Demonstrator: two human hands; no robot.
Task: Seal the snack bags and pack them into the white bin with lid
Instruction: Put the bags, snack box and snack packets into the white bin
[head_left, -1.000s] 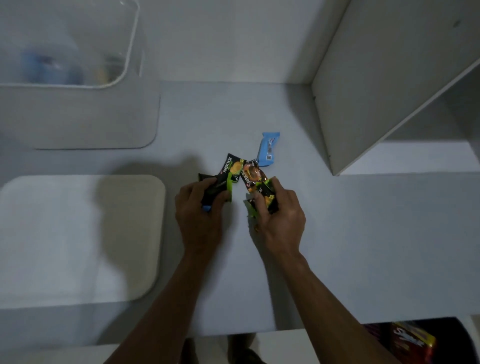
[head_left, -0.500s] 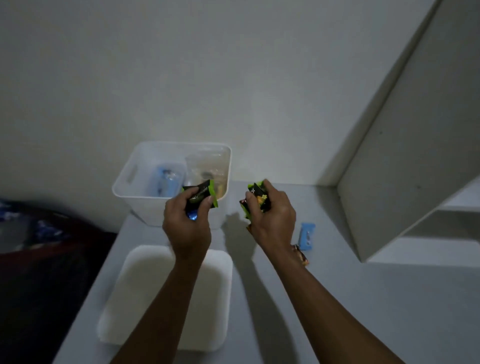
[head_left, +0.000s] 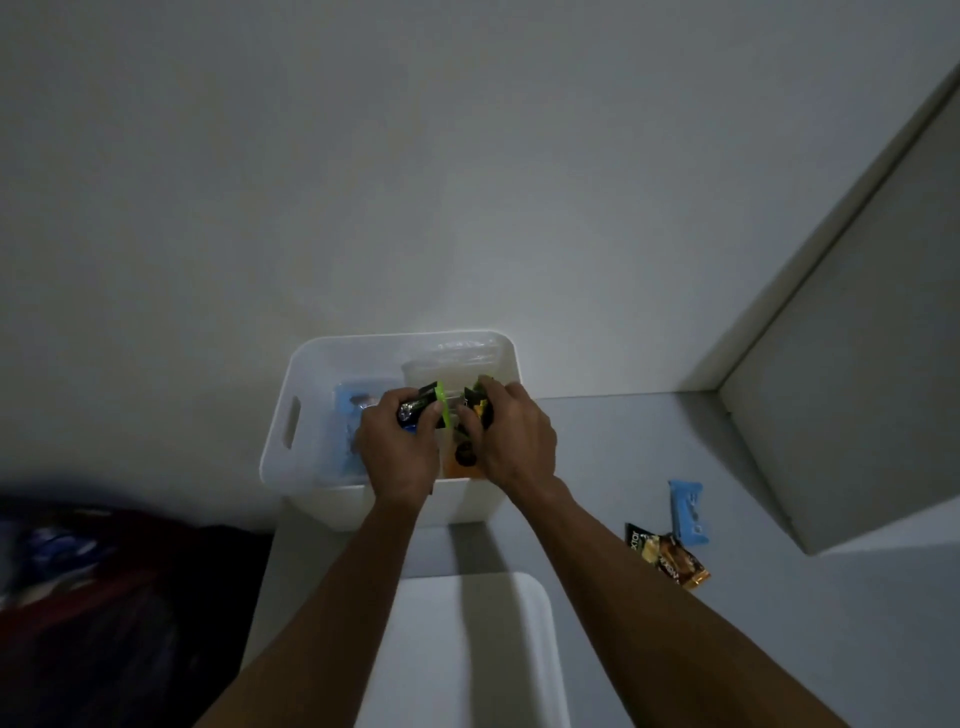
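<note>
The white bin (head_left: 291, 467) stands against the wall with its top uncovered. Both my hands are over its inside. My left hand (head_left: 397, 449) grips a small black-and-green snack packet (head_left: 428, 402). My right hand (head_left: 511, 436) grips another black-and-green snack packet (head_left: 480, 397). Inside the bin lie a blue packet (head_left: 345, 410), a clear plastic bag (head_left: 452, 364) and an orange packet (head_left: 460, 462). The bin's white lid (head_left: 467, 649) lies flat on the table in front of the bin, under my forearms.
On the grey table to the right lie a brown-orange snack packet (head_left: 667, 553) and a blue packet (head_left: 685, 512). A white shelf unit (head_left: 857, 389) rises at the right. Dark clutter (head_left: 93, 597) sits off the table's left edge.
My hands have carried the two packets from in front of the bin to over its inside. The view has shifted, and a brown-orange packet now shows on the table.
</note>
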